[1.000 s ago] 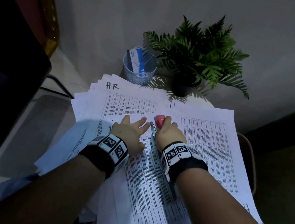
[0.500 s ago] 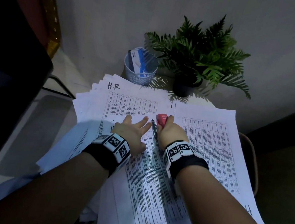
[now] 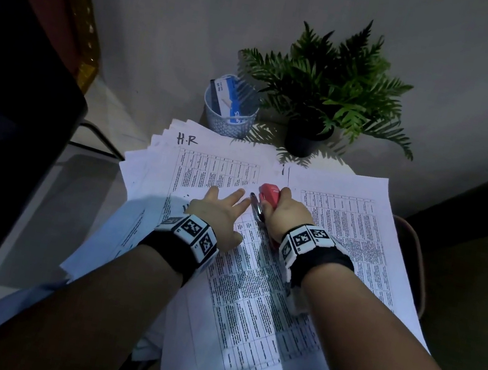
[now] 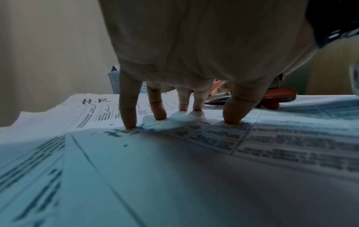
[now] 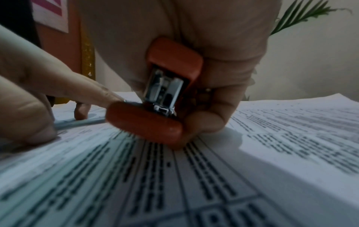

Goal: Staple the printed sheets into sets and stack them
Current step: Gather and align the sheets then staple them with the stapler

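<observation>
A red stapler (image 3: 268, 196) is gripped in the right hand (image 3: 284, 216), the fingers curled round its body, at the far corner of the top set of printed sheets (image 3: 254, 286) lying nearest the person. In the right wrist view the stapler (image 5: 155, 107) is seen from behind, its base set against the paper and its metal inside exposed between the red top and base; whether the paper corner sits inside its mouth cannot be told. The left hand (image 3: 215, 212) is laid on the same set just beside the stapler, with the fingers (image 4: 128, 107) straight, spread apart and pressed down by their tips on the page, beside handwritten letters. Nothing is held in it.

Two more stacks of printed sheets are spread on the tabletop beyond the hands. One stack (image 3: 207, 162), fanned at its edges and marked "H.R" by hand on its top page, is placed on the left. Another stack (image 3: 352, 222) is placed on the right, with part of its near edge covered by the right wrist. Behind the papers, a small pale basket (image 3: 230, 114) holding a blue and white box (image 3: 226, 96) is set near the wall, and a potted fern (image 3: 321, 101) in a dark pot is set just to its right. A dark chair back (image 3: 1, 144) is seen at the left edge.
</observation>
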